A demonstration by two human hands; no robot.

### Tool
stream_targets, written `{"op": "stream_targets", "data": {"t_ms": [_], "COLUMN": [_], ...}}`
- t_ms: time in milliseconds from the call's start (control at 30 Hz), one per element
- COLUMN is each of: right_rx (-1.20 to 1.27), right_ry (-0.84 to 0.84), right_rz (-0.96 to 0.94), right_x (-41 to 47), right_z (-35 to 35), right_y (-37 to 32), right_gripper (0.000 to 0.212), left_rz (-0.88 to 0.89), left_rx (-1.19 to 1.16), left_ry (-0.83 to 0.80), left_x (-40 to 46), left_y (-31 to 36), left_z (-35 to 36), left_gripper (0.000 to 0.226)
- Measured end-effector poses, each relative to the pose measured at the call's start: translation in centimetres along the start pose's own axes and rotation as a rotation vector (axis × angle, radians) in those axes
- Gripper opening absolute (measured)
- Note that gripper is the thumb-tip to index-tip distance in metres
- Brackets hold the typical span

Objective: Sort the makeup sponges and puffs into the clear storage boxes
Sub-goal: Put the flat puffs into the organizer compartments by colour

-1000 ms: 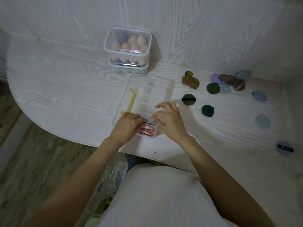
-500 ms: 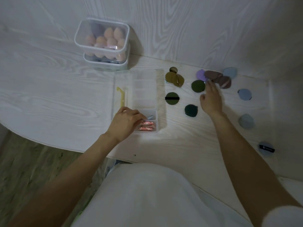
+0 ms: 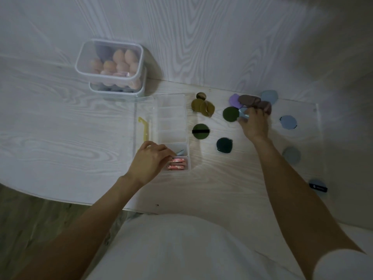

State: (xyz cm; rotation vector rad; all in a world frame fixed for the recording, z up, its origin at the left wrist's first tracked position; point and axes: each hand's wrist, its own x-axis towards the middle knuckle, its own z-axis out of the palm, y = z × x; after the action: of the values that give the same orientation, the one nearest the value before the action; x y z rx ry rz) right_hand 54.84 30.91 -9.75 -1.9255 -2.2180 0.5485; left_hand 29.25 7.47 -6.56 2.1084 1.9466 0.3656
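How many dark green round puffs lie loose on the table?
3: one beside the right hand, one with a black strap by the divided box, one nearest the person. The pile might hide more.

Single view only, so nothing overlapped with a second camera. Your head camera sat above the table [image 3: 60, 122] and looked forward and steeply down, wide-angle, with straight edges bowing near the borders. It faced the wall behind the table, which filled the top of the frame. Your own torso and both forearms entered from the bottom, so the lens was close over your lap. The compartment box [image 3: 171, 118] lay near centre, the stacked clear boxes [image 3: 110, 65] upper left, floor at lower left. The right side was blurred.
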Motion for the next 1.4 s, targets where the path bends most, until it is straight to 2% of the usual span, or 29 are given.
{"op": "stream_targets", "data": {"t_ms": [100, 167, 233, 333, 433, 533, 667, 800, 967, 1067, 1200, 1300, 1400], "right_rx": [0.18, 0.276, 0.358, 0.491, 0.589, 0.49, 0.288, 0.135, -0.1, -0.211, -0.263, -0.248, -0.16], "right_ry": [0.097, 0.16, 0.23, 0.255, 0.15, 0.063, 0.024, 0.041, 0.026, -0.032, -0.15, -0.166, -0.141], "right_rz": [0.09, 0.154, 0.165, 0.055, -0.216, -0.413, -0.508, -0.609, -0.712, -0.721, -0.662, -0.654, -0.666], "right_x": [-0.5, -1.7, -4.1, -9.4, -14.4, -16.0, -15.6, -15.0, -15.2, -15.8, -16.6, -16.7, -16.9], "right_z": [0.2, 0.0, -0.9, -2.3, -1.9, 0.1, 2.0, 2.4, 2.5, 2.8, 3.1, 3.2, 3.3], "right_y": [-0.2, -0.7, -2.0, -5.1, -8.7, -11.0, -12.0, -13.3, -14.5, -15.0, -15.6, -15.8, -15.2], "right_gripper": [0.009, 0.007, 0.014, 0.019, 0.013, 0.011, 0.011, 0.012, 0.009, 0.007, 0.022, 0.026, 0.017], "left_rz": [-0.009, -0.011, -0.018, -0.024, -0.013, 0.0, 0.008, 0.001, 0.005, -0.002, 0.015, 0.027, -0.002], "left_rx": [0.0, -0.005, -0.008, 0.007, 0.034, 0.063, 0.086, 0.076, 0.117, 0.135, 0.148, 0.129, 0.087], "left_ry": [-0.011, -0.01, -0.004, 0.014, 0.045, 0.067, 0.093, 0.101, 0.085, 0.086, 0.117, 0.134, 0.096], "left_x": [0.1, 0.1, 0.0, -0.1, -0.3, -0.2, -0.4, -0.8, -2.0, -2.7, -3.4, -3.7, -3.8], "left_y": [0.1, 0.2, 0.2, 0.3, 0.6, 0.8, 0.9, 1.1, 0.6, 0.4, -0.2, -0.7, -0.7], "left_z": [-0.2, -0.3, -0.3, -0.4, -0.7, -1.0, -1.0, -1.0, -1.4, -1.6, -1.5, -1.2, -1.3], "left_gripper": [0.028, 0.03, 0.022, 0.019, 0.028, 0.03, 0.011, 0.01, 0.028, 0.03, 0.029, 0.014, 0.017]}}
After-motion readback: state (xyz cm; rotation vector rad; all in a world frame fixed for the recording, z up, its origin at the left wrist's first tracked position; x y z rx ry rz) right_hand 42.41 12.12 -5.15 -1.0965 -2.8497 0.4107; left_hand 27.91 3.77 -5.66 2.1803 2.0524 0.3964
